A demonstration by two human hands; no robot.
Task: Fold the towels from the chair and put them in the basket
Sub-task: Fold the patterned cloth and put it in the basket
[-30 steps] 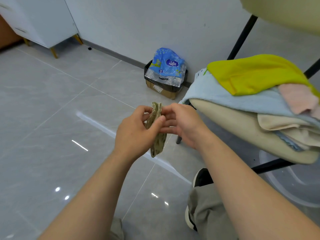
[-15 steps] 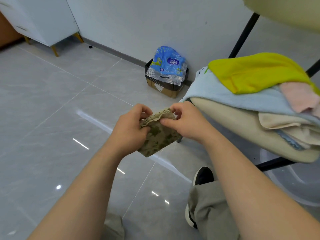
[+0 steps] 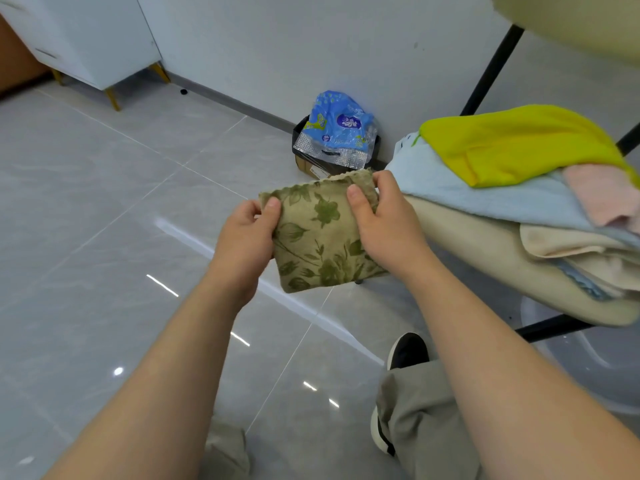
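Note:
A small tan towel with green flowers (image 3: 320,233) is spread flat between both hands above the floor. My left hand (image 3: 244,242) pinches its left edge with the thumb on top. My right hand (image 3: 384,220) grips its right edge near the top corner. To the right, a pile of towels lies on the chair (image 3: 491,71): a yellow-green one (image 3: 512,143) on top, a light blue one (image 3: 485,199), a pink one (image 3: 602,192) and cream ones (image 3: 502,268) below. A pale round basin (image 3: 595,358) shows under the chair at the right edge.
A cardboard box holding a blue plastic pack (image 3: 337,133) stands against the wall behind the towel. A white cabinet on gold legs (image 3: 93,39) is at the far left. Glossy grey floor tiles (image 3: 104,237) spread to the left. My knee and a black shoe (image 3: 407,351) are below.
The flowered towel was bunched narrow between my hands a second ago. My hands have moved apart and it now lies opened out flat, facing me.

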